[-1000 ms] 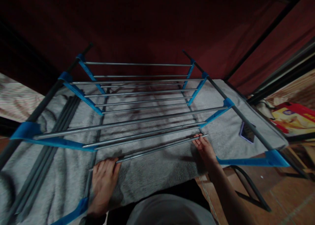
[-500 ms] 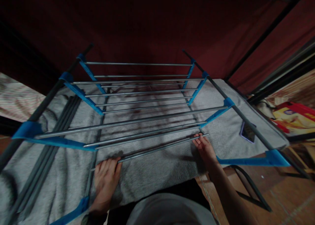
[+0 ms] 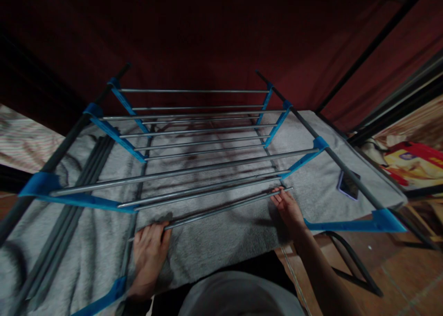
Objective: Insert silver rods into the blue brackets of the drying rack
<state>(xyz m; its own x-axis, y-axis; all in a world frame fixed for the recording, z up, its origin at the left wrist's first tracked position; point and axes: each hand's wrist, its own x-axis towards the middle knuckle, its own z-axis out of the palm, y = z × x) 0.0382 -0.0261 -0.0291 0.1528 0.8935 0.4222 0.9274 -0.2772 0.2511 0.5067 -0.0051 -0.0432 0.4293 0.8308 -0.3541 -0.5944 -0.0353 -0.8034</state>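
A thin metal rod (image 3: 221, 209) spans the space between my hands, low over the grey blanket. My left hand (image 3: 151, 247) is closed over its left part, and a short end pokes out past the fingers. Near the rod's right end, my right hand (image 3: 285, 206) pinches it, with the tip showing beyond. In front stands a rack frame of dark tubes with blue plastic brackets (image 3: 83, 200); several metal rods (image 3: 194, 169) run across between them. Closest to me, a right blue bracket (image 3: 353, 226) and a lower left one (image 3: 104, 300) have no rod in them.
Several grey tubes (image 3: 74, 214) lie on the blanket (image 3: 221, 247) at left. A phone (image 3: 349, 185) rests on it at right, under the frame's right tube. Dark red fabric (image 3: 207, 39) hangs behind. A black metal leg (image 3: 360, 265) stands over the tiled floor (image 3: 408, 270).
Almost nothing differs. Both hands keep their hold on the rod in the same place, and the view has shifted very slightly.
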